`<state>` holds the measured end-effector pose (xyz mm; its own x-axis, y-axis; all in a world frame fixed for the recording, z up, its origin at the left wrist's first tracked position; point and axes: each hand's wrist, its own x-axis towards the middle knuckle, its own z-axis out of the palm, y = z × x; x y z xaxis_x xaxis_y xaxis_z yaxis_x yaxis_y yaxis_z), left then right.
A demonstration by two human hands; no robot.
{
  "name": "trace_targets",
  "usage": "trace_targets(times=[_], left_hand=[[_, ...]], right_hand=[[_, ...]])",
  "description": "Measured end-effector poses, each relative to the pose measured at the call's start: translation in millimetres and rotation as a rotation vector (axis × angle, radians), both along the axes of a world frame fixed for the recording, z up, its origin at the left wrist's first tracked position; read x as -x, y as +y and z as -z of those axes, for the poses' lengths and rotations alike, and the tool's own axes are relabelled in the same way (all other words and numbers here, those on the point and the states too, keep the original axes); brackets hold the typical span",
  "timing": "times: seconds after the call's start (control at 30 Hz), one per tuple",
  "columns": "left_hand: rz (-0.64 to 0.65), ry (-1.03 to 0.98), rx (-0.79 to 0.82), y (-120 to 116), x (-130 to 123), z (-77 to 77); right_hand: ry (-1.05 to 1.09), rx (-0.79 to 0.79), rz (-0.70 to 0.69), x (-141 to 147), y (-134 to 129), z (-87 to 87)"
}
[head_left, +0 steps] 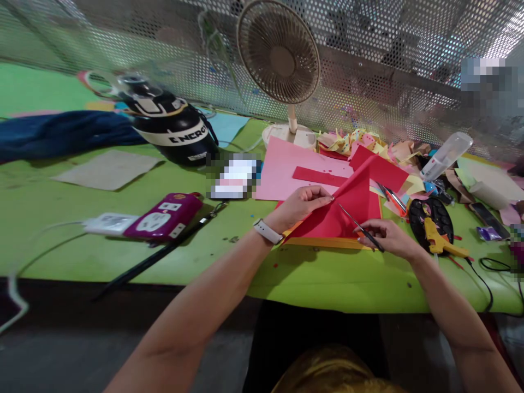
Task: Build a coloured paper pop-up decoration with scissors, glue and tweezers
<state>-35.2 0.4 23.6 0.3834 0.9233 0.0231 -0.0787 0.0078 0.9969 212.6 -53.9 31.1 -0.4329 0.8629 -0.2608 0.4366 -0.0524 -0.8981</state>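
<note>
Near the fan, my left hand pinches red paper, my right hand grips scissors — apparently a cutting step, next calling for taut paper.

Head view, single: worn on the person's head, facing forward and down across a green surface. Near range; left hand and right hand right of centre. Lower edge: wearer's lap. Upper edge: fan, perforated screen. Slight tilt, surface's front edge falling rightward.
</note>
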Motion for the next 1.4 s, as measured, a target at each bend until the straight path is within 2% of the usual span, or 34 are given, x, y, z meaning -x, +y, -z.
trace_targets(times=[0.2, 0.5, 0.73, 0.97, 1.4], left_hand=[[-0.018, -0.013, 0.013, -0.4, -0.1, 0.7], [-0.078, -0.011, 0.049, -3.3, 0.4, -6.7], [-0.068, -0.035, 0.043, -3.0, 0.3, -4.4], [-0.085, -0.015, -0.001, -4.4, -0.5, -5.0], [-0.039, -0.073, 0.069, -3.4, -3.9, 0.5]], right_hand=[[-0.015, 0.02, -0.022, -0.7, 0.4, 0.2], [-0.007, 0.018, 0.011, -1.8, -0.5, -0.2], [0.005, -0.017, 0.001, -3.5, 0.3, 4.9], [-0.002, -0.007, 0.02, -1.1, -0.5, 0.9], [0.031, 0.016, 0.023, 0.8, -0.2, 1.6]])
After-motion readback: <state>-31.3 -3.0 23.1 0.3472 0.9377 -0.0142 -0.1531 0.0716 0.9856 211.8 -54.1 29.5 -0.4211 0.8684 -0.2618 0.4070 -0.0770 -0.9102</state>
